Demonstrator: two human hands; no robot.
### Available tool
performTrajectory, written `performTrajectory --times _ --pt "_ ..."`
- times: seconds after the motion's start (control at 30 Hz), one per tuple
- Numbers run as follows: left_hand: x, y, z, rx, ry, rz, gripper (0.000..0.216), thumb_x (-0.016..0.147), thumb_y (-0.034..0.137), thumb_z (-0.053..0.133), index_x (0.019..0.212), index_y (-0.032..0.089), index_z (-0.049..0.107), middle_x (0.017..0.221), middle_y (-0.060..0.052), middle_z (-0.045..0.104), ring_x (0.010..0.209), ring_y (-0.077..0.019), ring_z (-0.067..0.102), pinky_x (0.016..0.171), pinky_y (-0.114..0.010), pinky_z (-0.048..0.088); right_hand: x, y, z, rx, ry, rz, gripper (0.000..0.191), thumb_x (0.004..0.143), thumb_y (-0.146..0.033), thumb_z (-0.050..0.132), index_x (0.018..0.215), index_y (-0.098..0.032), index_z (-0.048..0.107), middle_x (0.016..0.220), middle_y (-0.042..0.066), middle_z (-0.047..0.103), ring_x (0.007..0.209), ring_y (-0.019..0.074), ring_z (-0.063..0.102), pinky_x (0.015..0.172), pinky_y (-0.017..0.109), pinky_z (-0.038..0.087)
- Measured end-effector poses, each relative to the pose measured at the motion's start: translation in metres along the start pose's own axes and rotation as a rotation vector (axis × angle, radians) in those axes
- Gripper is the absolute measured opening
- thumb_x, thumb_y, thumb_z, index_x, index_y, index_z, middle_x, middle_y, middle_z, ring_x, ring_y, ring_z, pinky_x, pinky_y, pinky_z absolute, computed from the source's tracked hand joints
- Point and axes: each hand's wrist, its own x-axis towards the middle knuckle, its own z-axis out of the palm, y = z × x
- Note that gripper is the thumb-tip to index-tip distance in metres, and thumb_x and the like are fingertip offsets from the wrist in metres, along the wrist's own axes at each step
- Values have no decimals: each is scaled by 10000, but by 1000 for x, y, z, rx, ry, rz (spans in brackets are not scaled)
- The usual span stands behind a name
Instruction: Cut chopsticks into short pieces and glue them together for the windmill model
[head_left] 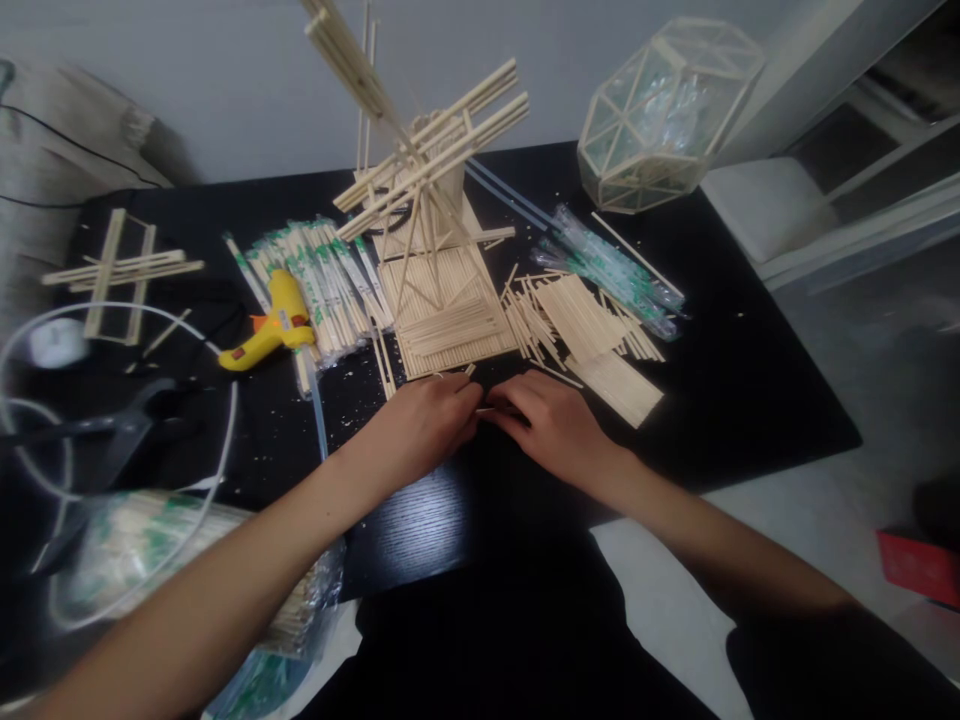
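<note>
My left hand [439,415] and my right hand [555,425] meet over the front part of the black table, fingertips almost touching. Both are closed in a pinch. A small pale sliver shows between them, but the fingers hide most of it and its kind is unclear. Just beyond my hands lies a base of wooden sticks [450,345], with loose sticks on it. From that base rises a windmill model of sticks [431,165] with long crossed blades. Right of it are loose sticks [532,325] and flat stick panels [619,385].
A yellow glue gun [274,325] rests on bagged chopsticks [330,275] at the left, beside a crossed stick frame [120,270]. Pliers [135,420] and a white cable [232,420] lie nearer. A faceted clear container [667,115] stands at the back right, behind plastic wrappers [607,265].
</note>
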Motion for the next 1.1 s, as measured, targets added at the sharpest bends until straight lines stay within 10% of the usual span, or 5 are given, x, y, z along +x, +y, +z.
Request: performTrajectory --times 1.1 --pt "1 0 3 42 -48 -29 102 984 168 545 908 138 606 899 -59 630 741 -178 610 664 -307 460 -10 16 -21 -20 -56 -40 76 961 -155 624 1016 -190 665 942 65 753 868 235 694 808 399 542"
